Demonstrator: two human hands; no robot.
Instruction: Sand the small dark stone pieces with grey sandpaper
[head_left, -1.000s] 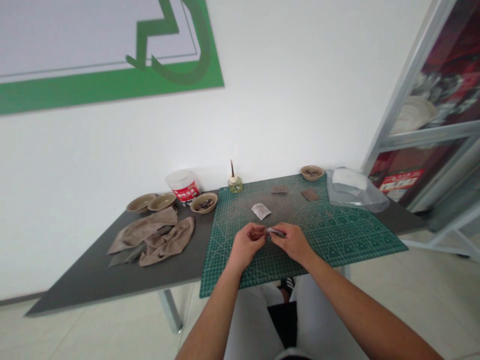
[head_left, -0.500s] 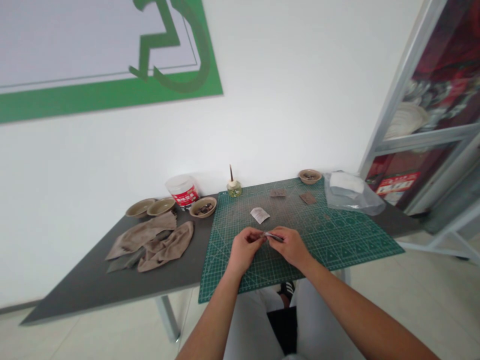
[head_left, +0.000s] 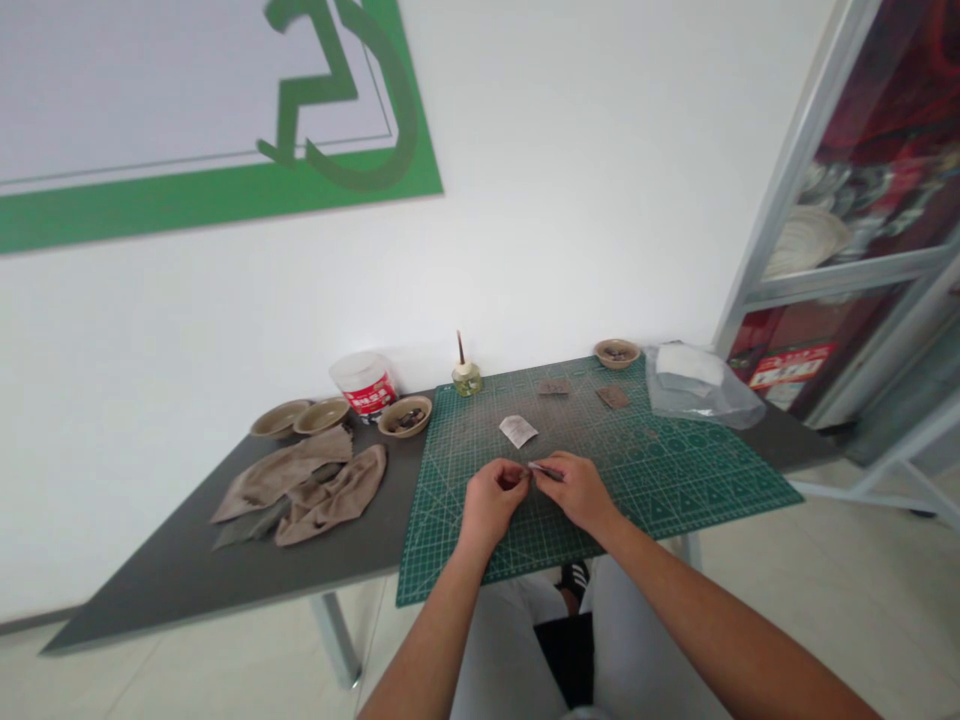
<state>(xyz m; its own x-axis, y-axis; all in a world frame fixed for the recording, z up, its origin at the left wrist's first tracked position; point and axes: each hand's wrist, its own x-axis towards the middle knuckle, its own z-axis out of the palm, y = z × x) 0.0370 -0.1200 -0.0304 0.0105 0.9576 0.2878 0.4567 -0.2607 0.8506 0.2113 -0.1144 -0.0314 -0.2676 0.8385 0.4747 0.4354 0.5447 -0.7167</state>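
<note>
Both of my hands meet over the near middle of the green cutting mat (head_left: 675, 480). My left hand (head_left: 491, 500) is closed in a pinch on a small dark piece that I cannot make out. My right hand (head_left: 577, 490) is closed round a thin grey metal tool (head_left: 544, 469) whose tip points left at the left fingers. A small white paper slip (head_left: 517, 431) lies on the mat just beyond the hands.
On the dark table (head_left: 187, 570): brown cloths (head_left: 307, 485), two empty bowls (head_left: 300, 417), a bowl of dark pieces (head_left: 406, 414), a white tub (head_left: 364, 382), a glue bottle (head_left: 466, 375), a far bowl (head_left: 617, 352), brown patches (head_left: 613, 396), a clear bag (head_left: 694, 385). A metal shelf (head_left: 847, 270) stands right.
The hands stay together in the same grip, with only slight shifts. The view has drifted a little, so everything sits slightly lower and to the left in the picture.
</note>
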